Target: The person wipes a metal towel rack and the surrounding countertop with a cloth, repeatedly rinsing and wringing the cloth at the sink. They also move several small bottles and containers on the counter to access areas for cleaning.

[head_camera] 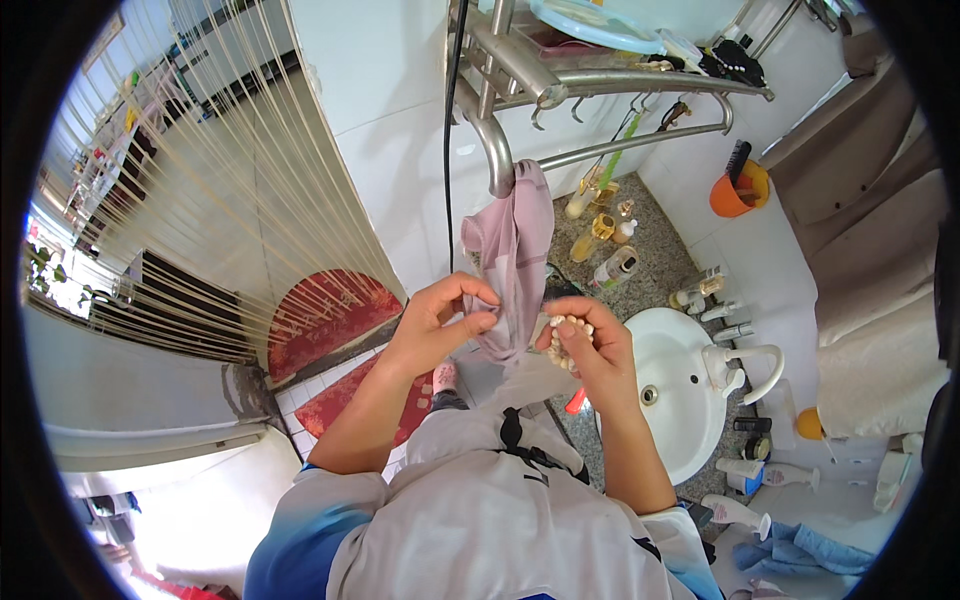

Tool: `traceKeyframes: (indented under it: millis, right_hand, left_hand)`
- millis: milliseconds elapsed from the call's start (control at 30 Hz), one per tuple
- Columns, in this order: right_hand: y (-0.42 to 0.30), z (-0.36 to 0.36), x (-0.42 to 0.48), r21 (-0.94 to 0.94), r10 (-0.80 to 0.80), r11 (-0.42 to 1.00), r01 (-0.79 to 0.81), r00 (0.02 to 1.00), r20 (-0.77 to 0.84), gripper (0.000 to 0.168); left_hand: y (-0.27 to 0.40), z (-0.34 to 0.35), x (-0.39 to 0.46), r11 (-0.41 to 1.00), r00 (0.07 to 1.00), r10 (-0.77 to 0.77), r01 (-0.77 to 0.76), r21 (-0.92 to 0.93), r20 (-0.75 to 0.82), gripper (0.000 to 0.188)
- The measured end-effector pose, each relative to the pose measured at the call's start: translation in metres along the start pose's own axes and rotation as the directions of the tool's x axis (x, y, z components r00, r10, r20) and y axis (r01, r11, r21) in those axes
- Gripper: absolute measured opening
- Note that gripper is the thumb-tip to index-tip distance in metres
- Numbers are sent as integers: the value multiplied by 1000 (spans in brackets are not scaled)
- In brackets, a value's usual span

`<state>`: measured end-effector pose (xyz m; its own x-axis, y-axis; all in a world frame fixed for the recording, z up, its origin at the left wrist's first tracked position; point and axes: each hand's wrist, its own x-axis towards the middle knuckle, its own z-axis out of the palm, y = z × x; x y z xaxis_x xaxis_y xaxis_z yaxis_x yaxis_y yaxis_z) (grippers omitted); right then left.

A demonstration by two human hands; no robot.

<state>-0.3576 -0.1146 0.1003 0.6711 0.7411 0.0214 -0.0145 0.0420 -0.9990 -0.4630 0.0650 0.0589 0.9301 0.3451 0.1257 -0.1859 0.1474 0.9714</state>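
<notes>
A pinkish-mauve cloth [517, 247] hangs over the metal bar of a wall rack [630, 148]. My left hand [450, 319] pinches the cloth's lower left edge between thumb and fingertips. My right hand [592, 345], just right of the cloth, holds a string of pale beads [568, 331] between its curled fingers and thumb. Part of the beads is hidden by the fingers.
A white washbasin [675, 442] with a curved tap [772, 367] is set in a speckled stone counter [660, 225] at the right. Glass bottles [592, 238] stand behind it. An orange cup [727, 196] is on the wall. A string curtain [225, 172] hangs at left beside red mats [322, 315].
</notes>
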Motion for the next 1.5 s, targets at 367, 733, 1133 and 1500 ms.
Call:
traceKeyframes:
  millis: [367,733,1133,1500]
  right_hand:
    - [15,-8,6,-477,-419,805,354,907,-35,18]
    - [2,-25,-13,-517,-672,570,638,724,152,21]
    - [-73,-74,-60,343,-639,642,686,726,-256,18]
    - [-125,-114,-92,618,-833,231,752,481,-273,16]
  left_hand:
    - [15,11,-6,993,992,101,-105,-62,-72,20]
    - [-5,0,76,747,900,296,-426,510,319,18]
    - [-24,-31,61,744,770,555,-288,603,-316,36]
    - [70,116,112,681,725,500,-667,302,474,41]
